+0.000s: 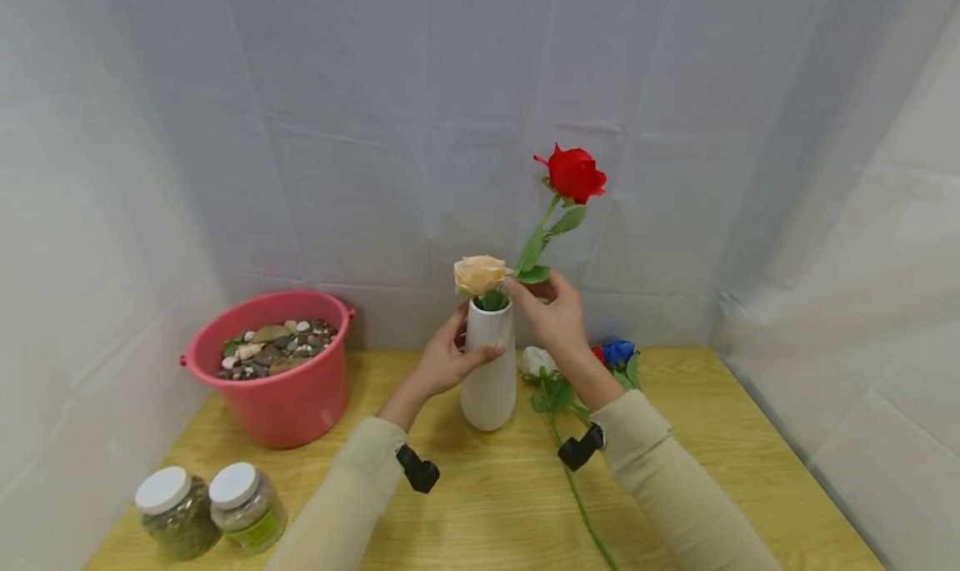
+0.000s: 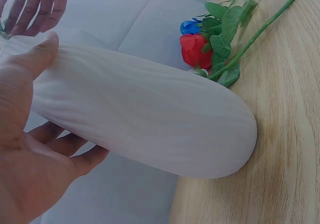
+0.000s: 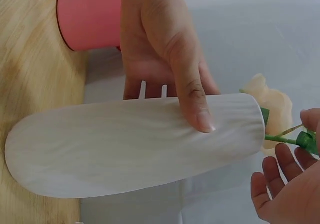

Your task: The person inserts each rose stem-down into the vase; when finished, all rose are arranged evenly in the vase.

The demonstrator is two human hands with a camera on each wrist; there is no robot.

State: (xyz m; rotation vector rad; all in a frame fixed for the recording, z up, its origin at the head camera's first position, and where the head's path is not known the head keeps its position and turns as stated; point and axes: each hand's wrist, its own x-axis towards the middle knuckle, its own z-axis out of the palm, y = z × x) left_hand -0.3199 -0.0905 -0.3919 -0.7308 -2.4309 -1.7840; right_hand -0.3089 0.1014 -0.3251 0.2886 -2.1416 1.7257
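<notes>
Hands work at a white vase (image 1: 489, 371) that stands upright in the middle of the wooden table (image 1: 712, 438). The left hand (image 1: 447, 358) wraps around the vase's upper part, with the thumb across the front and the fingers curled behind. In the left wrist view the thumb (image 2: 35, 54) presses on the vase's ribbed side.

The right hand (image 1: 553, 311) is just above the vase's mouth. Its fingertips pinch the green stem of a red rose (image 1: 573, 173). The rose's head is high above the vase and the stem leans to the right. The stem's low end goes into the mouth of the vase, right by the fingers. In the right wrist view the other fingers (image 3: 280, 169) are loosely curled under the stem.

A peach rose (image 1: 480, 274) already sits in the vase, its head resting on the rim.

Behind the right wrist, more flowers lie flat on the table: a white one (image 1: 537, 360), a blue one (image 1: 618, 352) and a bit of a red one. A long green stem (image 1: 581, 504) runs from them toward the near edge.

On the left stands a pink bucket (image 1: 281, 404) full of pebbles. Two jars (image 1: 212, 508) with white lids stand side by side near the front left corner.
</notes>
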